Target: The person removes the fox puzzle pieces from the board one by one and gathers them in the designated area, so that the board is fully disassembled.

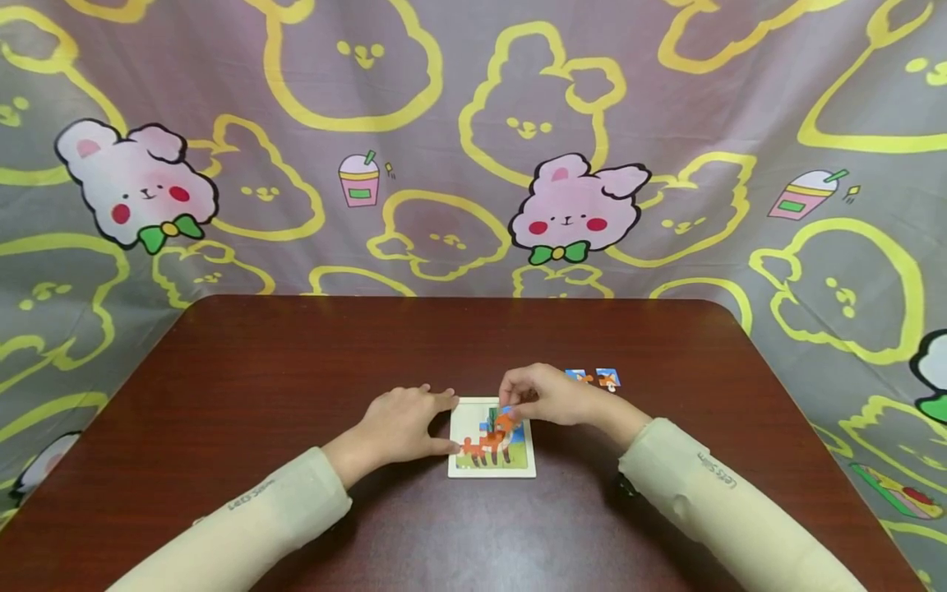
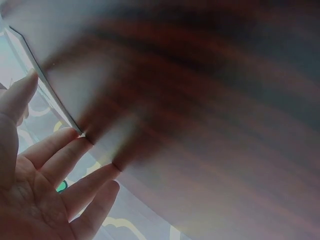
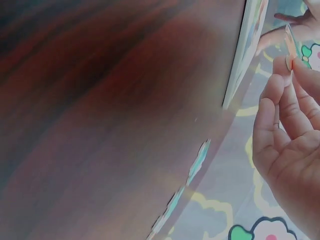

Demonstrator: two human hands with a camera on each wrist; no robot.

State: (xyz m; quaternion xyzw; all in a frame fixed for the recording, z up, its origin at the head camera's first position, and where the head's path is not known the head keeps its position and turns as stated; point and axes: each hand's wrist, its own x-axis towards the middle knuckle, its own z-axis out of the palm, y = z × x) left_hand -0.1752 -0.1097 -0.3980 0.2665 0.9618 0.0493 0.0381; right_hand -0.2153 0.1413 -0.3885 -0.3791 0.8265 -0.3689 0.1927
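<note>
Head view: the puzzle board [image 1: 491, 470] lies at the table's [image 1: 296, 370] near middle, the left hand [image 1: 403, 425] steadying its left edge with relaxed, straight fingers. Only the right wrist view shows the right hand [image 3: 290, 145] pinching a thin puzzle piece [image 3: 288, 47] edge-on.

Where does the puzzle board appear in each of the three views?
Head: puzzle board lies low centre, between both hands.
Left wrist: only its thin edge shows, upper left, above the fingers.
Right wrist: its edge shows, upper right.
Shared landmark: the dark wooden table.
</note>
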